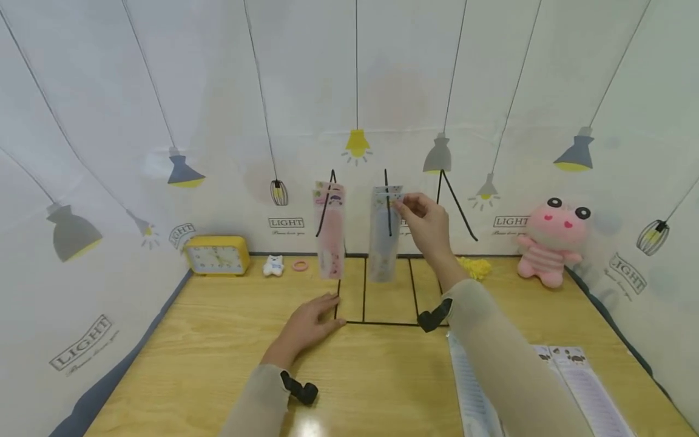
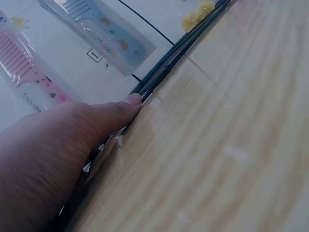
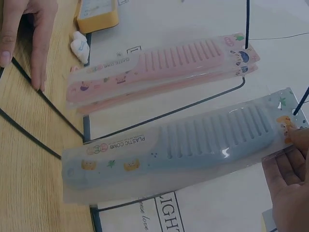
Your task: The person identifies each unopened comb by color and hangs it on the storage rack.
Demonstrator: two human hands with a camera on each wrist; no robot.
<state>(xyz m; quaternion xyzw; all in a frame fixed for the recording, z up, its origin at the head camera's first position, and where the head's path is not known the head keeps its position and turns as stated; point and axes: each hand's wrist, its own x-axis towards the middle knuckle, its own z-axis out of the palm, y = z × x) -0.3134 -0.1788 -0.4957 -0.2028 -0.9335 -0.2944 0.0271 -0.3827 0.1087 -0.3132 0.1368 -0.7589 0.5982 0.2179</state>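
Near its top edge, a blue plastic comb in a clear packet (image 3: 212,140) is pinched by my right hand (image 1: 428,224) between thumb and fingers. The packet hangs at the middle hook of a black wire rack (image 1: 382,323), whose hook wire passes through its top. Another packet edge shows behind it in the head view. Packed pink combs (image 1: 330,243) hang on the left hook. My left hand (image 1: 306,328) lies low on the table with fingers extended, touching the rack's base at its left side; its thumb (image 2: 116,113) lies along the base wire.
Packed combs (image 1: 587,388) lie at the table's front right, partly behind my right sleeve. Along the back stand a yellow clock (image 1: 217,255), a small white bear figure (image 1: 273,265), a pink ring (image 1: 300,266), yellow flowers (image 1: 476,267) and a pink plush toy (image 1: 551,243). The right hook holds no packet.
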